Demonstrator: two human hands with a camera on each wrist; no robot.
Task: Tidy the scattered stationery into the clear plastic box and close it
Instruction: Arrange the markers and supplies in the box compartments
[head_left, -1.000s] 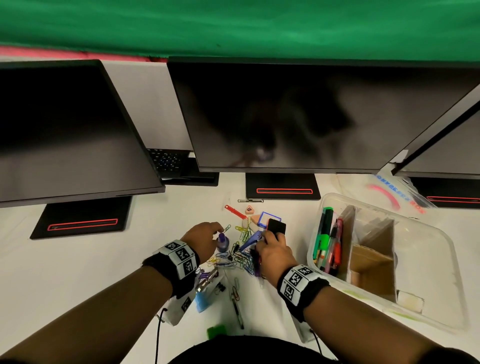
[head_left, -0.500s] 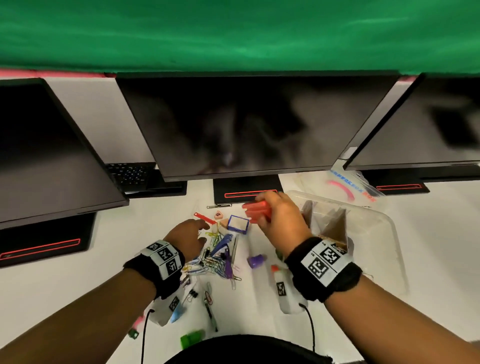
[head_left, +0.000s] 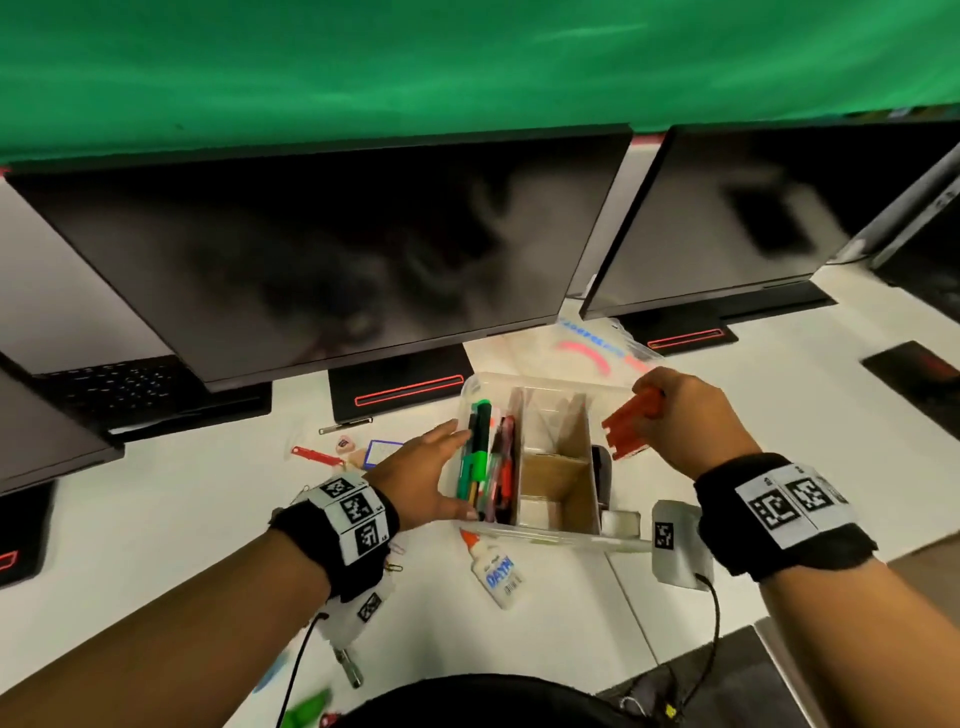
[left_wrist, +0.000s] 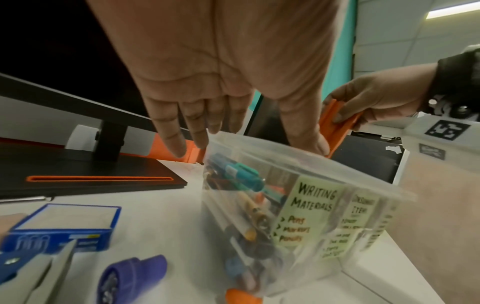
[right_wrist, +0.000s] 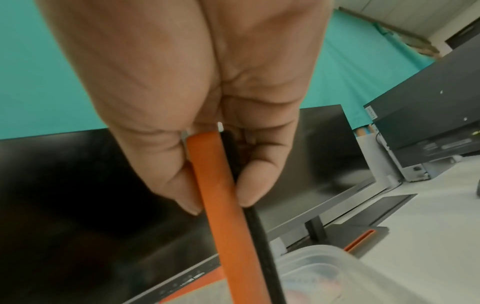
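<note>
The clear plastic box (head_left: 618, 540) stands open in front of me, with markers (head_left: 480, 441) in its left compartment and cardboard dividers beside them. My left hand (head_left: 441, 467) lies with straight fingers against the box's left wall; the left wrist view shows its fingertips (left_wrist: 179, 148) at the rim of the box (left_wrist: 306, 164). My right hand (head_left: 660, 410) pinches a flat red-orange and black item (head_left: 631, 423) above the box's right side. In the right wrist view the item (right_wrist: 223, 195) sits between thumb and fingers. A glue bottle (head_left: 493, 569) lies before the box.
Left of the box lie a blue staple box (head_left: 383, 451), a red clip (head_left: 317, 457), a small eraser (head_left: 344, 442) and a purple cap (left_wrist: 132, 275). The box's lid (head_left: 587, 348) rests behind it. Dark monitors (head_left: 337, 260) line the back of the white desk.
My right hand has carried the red-orange item from the pile to above the box's right side. My left hand left the pile and now touches the box's left wall.
</note>
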